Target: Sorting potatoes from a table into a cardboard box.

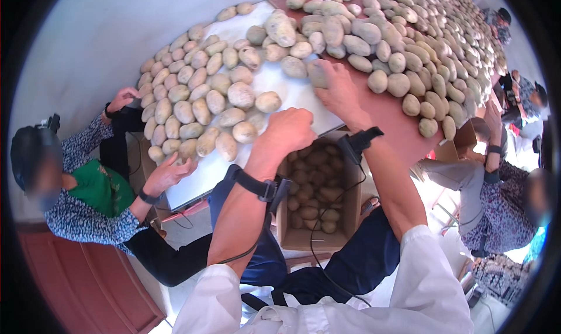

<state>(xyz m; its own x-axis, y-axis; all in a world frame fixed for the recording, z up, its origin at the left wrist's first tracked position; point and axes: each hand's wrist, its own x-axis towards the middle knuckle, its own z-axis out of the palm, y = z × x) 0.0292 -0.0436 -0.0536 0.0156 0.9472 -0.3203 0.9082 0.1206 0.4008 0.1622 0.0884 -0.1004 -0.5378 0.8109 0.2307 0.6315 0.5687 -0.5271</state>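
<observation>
My right hand reaches over the white tabletop with its fingers around a potato, at the edge of the heap. My left hand is curled above the table's near edge, and its palm side is turned from view. Just beyond it, a pale oval potato lies on the white tabletop. Below my forearms, between my knees, an open cardboard box holds many potatoes. Each of my wrists wears a black strap with a small device.
Rows of potatoes cover the table's left part. A large heap spreads over the reddish surface to the right. A co-worker sits at left, one hand touching potatoes. Another person sits at right. A cable hangs across the box.
</observation>
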